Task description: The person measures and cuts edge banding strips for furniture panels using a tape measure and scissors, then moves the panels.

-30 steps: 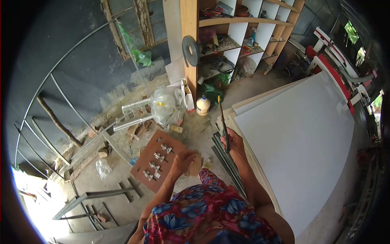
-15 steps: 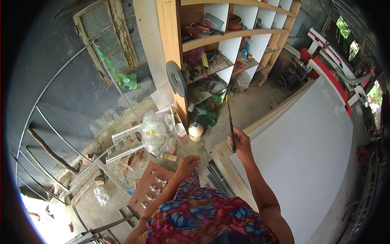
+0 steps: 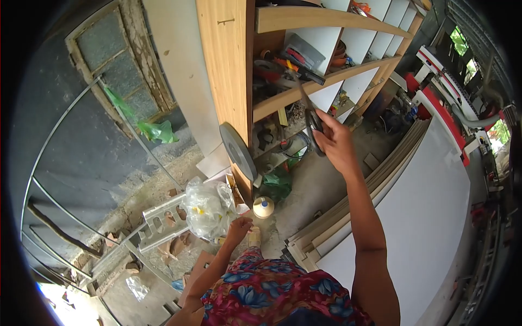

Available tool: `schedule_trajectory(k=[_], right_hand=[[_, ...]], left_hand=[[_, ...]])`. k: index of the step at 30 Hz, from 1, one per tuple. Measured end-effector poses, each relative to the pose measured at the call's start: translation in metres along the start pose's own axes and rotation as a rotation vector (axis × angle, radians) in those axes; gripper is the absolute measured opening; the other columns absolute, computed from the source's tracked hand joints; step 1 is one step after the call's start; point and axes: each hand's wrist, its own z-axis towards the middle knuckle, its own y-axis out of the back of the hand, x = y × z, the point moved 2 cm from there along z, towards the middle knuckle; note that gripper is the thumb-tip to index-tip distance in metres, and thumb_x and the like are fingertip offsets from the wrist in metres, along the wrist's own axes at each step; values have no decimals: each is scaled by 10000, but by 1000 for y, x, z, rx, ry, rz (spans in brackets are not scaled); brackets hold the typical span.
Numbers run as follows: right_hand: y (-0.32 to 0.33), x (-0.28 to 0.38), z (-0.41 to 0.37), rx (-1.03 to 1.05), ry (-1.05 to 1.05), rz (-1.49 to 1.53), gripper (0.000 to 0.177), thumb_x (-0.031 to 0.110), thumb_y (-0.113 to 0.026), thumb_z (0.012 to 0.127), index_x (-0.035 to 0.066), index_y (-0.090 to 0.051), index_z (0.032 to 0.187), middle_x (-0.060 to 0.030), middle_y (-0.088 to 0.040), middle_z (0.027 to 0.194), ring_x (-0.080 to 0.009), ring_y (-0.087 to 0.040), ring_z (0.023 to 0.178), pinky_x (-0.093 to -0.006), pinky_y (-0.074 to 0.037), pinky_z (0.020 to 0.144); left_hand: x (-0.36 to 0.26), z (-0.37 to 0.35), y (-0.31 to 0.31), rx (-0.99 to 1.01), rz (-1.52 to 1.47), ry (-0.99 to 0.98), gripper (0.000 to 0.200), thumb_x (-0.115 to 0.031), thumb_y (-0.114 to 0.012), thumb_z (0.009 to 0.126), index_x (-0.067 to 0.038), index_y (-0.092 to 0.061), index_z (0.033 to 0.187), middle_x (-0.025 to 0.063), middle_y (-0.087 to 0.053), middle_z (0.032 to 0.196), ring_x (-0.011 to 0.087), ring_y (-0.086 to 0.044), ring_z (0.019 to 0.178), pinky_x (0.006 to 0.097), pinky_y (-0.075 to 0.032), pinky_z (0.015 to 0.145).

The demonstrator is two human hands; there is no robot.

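Raised before the shelf unit, my right hand (image 3: 338,142) is closed around a pair of dark-handled scissors (image 3: 313,127). Their blades point up and away, towards the shelf holding a grey case (image 3: 304,50) and several tools. The scissors are slightly blurred. My left hand (image 3: 239,229) hangs low with its fingers curled in and nothing visible in them. Close to it are a clear plastic bag (image 3: 204,209) and a cream bottle with a blue cap (image 3: 263,207) on the floor.
The wooden shelf unit (image 3: 225,70) stands ahead, a roll of grey edging (image 3: 237,151) against its side. To my right lies a stack of boards topped by a large white panel (image 3: 418,217). A red and white machine (image 3: 443,122) stands beyond. Metal rods (image 3: 54,130) lean at left.
I have moved nearer the shelf unit. My right hand has risen with the scissors towards the shelf, and the scissors now show their broad side. My left hand stays low with curled fingers.
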Motion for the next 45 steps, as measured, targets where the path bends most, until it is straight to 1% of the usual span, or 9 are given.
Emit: schedule_trajectory(k=[4,7,10,19,21,32,36,39,45], right_hand=[[-31,-17,78,9,152,-210,489,206,-653,728,-7,-489,1137,-114,-601,788,-184,-580,653,-278,-442,628],[-58,-7,115,115,63,-364,442,253,-644,710,29,-533,1075,-153,-603,805,-290,-594,737,-354,-454,679],[-81,-3,142,122,142,-630,370,226,-627,700,56,-559,1022,-159,-606,798,-308,-586,778,-371,-460,692],[-127,-47,188,116,276,-691,211,191,-550,703,117,-611,892,-136,-613,808,-286,-601,766,-375,-482,665],[-132,-32,183,165,148,-817,179,175,-527,718,109,-606,864,-135,-607,819,-283,-602,765,-372,-484,655],[-137,-52,160,-34,454,-563,119,107,-521,691,45,-575,777,-139,-538,829,-318,-546,792,-417,-436,687],[-124,-41,135,-209,564,-509,180,57,-554,695,55,-572,874,-101,-535,894,-283,-531,840,-407,-425,700],[-99,-33,97,-200,558,-410,203,75,-571,733,51,-573,934,-96,-565,846,-281,-560,733,-365,-457,654],[-83,-105,-35,72,45,-247,184,101,-533,768,103,-568,950,-85,-559,763,-278,-567,700,-371,-444,599]], left_hand=[[-39,31,21,12,50,134,218,-85,-528,792,59,-549,954,100,-608,779,138,-595,657,232,-491,582],[-31,57,31,25,21,91,229,-83,-527,787,75,-541,952,113,-606,781,149,-596,672,242,-495,592],[-30,70,34,25,4,94,232,-98,-532,771,63,-570,934,113,-620,791,151,-611,645,242,-500,579],[-29,76,37,60,25,177,241,-105,-541,754,60,-574,927,121,-620,784,164,-614,640,250,-496,574],[-31,75,39,71,58,194,250,-112,-546,746,57,-575,927,121,-621,780,165,-615,634,253,-493,568],[-13,95,27,107,204,117,230,-143,-553,741,14,-598,902,104,-631,730,154,-611,590,266,-472,581],[-2,100,13,167,203,92,225,-154,-562,737,-3,-604,899,112,-633,751,179,-613,635,286,-472,612],[-5,96,2,177,321,29,224,-170,-572,738,-20,-608,900,122,-632,787,208,-612,714,306,-470,655],[-12,83,-13,240,422,73,221,-193,-584,735,-37,-609,891,138,-624,811,244,-606,769,325,-467,688]])
